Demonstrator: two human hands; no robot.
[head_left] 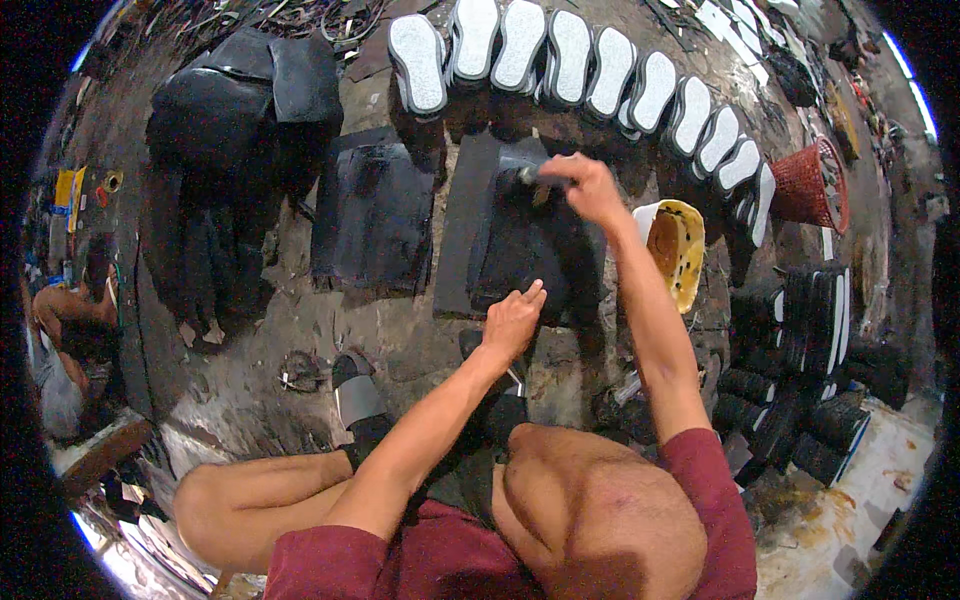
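A black sheet [515, 240] lies in front of me on a larger dark slab [455, 230]. My right hand [590, 190] is closed around a brush [535, 180], blurred by motion, at the sheet's far end, where the surface looks shiny. At the near edge my left hand [512, 320] rests on the sheet, its index and middle fingers stretched out and nothing seen in it. Just right of the sheet stands a white tub [680, 255], its inside coated in yellow with dark spots.
Stacks of white-topped shoe soles [570, 55] curve along the far side toward a red basket [808, 185]. Another black sheet [372, 210] lies to the left, beside a tall black pile [235, 110]. Black stacked pieces [800, 330] stand at right. Another person's leg [75, 305] shows far left.
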